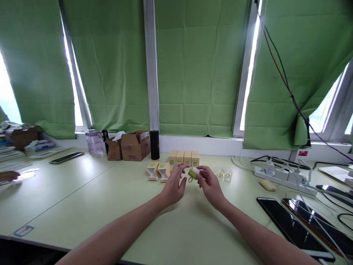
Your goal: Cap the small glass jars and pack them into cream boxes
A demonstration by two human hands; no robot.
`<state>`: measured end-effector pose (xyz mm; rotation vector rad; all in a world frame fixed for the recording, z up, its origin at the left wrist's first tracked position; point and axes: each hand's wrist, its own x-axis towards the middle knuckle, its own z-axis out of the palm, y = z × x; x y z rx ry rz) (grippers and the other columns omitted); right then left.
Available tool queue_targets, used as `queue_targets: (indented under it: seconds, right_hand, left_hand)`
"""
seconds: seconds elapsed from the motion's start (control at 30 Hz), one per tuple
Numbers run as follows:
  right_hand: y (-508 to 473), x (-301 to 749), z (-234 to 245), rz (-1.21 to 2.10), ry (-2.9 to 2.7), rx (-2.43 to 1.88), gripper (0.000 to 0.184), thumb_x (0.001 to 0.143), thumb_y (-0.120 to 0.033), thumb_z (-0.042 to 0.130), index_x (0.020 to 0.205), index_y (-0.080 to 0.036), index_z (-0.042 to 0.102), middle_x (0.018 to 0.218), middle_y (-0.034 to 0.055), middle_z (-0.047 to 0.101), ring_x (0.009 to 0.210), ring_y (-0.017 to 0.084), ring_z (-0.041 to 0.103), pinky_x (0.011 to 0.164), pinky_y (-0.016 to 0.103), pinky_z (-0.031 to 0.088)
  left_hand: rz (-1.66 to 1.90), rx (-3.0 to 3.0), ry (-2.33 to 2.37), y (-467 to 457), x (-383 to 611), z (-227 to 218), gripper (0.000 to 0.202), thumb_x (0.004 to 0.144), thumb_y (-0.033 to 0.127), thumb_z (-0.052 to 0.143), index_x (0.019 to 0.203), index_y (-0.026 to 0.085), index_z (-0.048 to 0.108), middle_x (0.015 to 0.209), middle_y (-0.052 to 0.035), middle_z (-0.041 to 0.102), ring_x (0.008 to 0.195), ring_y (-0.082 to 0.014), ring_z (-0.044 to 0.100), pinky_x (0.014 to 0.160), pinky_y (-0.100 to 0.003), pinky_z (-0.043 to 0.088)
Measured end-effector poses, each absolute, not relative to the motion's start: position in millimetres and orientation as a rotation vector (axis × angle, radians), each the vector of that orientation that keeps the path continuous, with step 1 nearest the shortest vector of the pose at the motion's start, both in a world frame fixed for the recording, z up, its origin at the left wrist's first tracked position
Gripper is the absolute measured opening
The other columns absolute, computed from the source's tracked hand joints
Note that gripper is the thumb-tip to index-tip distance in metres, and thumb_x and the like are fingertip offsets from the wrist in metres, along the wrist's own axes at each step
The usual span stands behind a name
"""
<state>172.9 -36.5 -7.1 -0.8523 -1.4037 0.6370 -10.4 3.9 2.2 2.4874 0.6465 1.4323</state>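
Head view, both hands raised just above the counter point(82, 191), toward its far edge at mid-width.

Right hand point(210, 185): thumb and fingertips pinch a small olive-green item point(193, 173) with a white top and a small loop hanging from its lower left. The item is held clear of the counter surface, between the two hands. Too small to identify further.

Left hand point(174, 186): fingers loosely curled and spread, tips reaching toward the left side of the green item. Contact or only close approach: cannot tell. It holds nothing of its own.

Surroundings: a row of four small tan boxes point(184, 157) stands closed and upright just behind the hands. Two unfolded tan boxes point(158, 171) lie to their left, flaps open. Two small clear containers point(223, 173) with something yellowish inside sit just right of the hands. Brown cardboard cartons point(129, 147) and a black cylinder point(154, 144) stand at the far edge, left of centre. A power strip point(278, 175) and dark phones point(293, 226) lie toward the right edge.

Judgement: step in hand looks like readying the green item for boxing. The closed boxes suggest finished units and the open ones suggest those waiting. The next move likely calls for the left hand to steady or adjust the item, then an open box brought within reach, flaps kept clear.
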Motion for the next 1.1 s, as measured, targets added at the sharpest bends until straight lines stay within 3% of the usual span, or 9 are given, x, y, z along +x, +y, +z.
queue_targets:
  seconds: [0.13,0.37,0.83,1.1]
  right_hand:
    - [-32.8,173.1,-5.9,0.836,-1.274,-0.774,0.047,0.083,-0.063,0.072,0.105,-0.022,0.064,0.069,0.0001,0.065,0.059,0.015,0.055,0.054,0.029,0.046]
    - [-35.1,169.4,-0.5,1.053,-1.126,-0.759,0.055,0.069,-0.067,0.083,0.093,-0.018,0.072,0.067,0.0000,0.064,0.056,0.014,0.054,0.054,0.031,0.047]
    - [-39.0,169.5,-2.6,1.100,-1.152,-0.820,0.055,0.071,-0.072,0.078,0.081,-0.018,0.070,0.067,-0.0001,0.058,0.060,0.015,0.055,0.054,0.028,0.041]
    - [-34.4,175.3,-4.9,0.981,-1.261,-0.874,0.058,0.076,-0.077,0.069,0.074,-0.019,0.066,0.066,0.0031,0.062,0.060,0.016,0.053,0.053,0.028,0.038]
  left_hand:
    - [1.445,2.790,0.619,-0.5,-12.2,4.6,0.055,0.090,0.002,0.051,0.138,0.028,0.050,0.135,-0.0140,0.048,0.115,-0.0264,0.055,0.096,-0.046,0.052]
    - [1.410,2.909,0.687,-0.6,-11.9,4.7,0.051,0.087,0.004,0.060,0.133,0.027,0.054,0.133,-0.0136,0.050,0.113,-0.0277,0.056,0.095,-0.047,0.054]
    - [1.429,2.921,0.741,0.9,-11.2,5.8,0.038,0.092,0.013,0.062,0.129,0.023,0.058,0.127,-0.0137,0.056,0.114,-0.0286,0.059,0.094,-0.046,0.055]
    - [1.442,2.739,0.744,5.1,-9.9,3.7,0.044,0.089,0.018,0.072,0.131,0.022,0.061,0.121,-0.0117,0.061,0.117,-0.0285,0.058,0.097,-0.044,0.055]
